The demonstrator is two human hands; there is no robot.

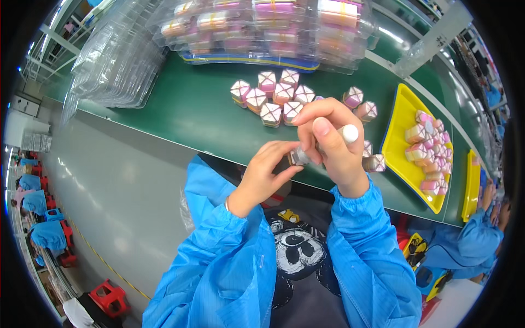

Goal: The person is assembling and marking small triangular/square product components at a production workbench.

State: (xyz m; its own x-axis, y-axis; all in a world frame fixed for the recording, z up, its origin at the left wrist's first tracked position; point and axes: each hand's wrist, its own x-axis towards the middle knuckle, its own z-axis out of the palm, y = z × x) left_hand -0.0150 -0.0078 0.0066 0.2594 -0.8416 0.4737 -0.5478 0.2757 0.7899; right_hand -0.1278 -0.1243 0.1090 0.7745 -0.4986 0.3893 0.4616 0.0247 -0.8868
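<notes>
My left hand (261, 174) pinches a small dark-sided piece (291, 159) between thumb and fingers, just over the table's near edge. Most of that piece is hidden, so its kind is unclear. My right hand (336, 145) is closed round a white round-ended cylinder (348, 133), its thumb and fingers bent over it. A greyish tip shows between the two hands, against the piece; whether it belongs to the cylinder I cannot tell. Just beyond my hands stands a cluster of small pink-and-white boxes (270, 113) with crossed lines on their tops.
On the right, a yellow tray (395, 139) holds many similar boxes. More boxes (366, 111) stand between it and my right hand. Clear plastic trays (117, 65) are stacked at the back left; filled ones (257, 33) lie across the back. A co-worker's blue sleeve (465, 240) shows at right.
</notes>
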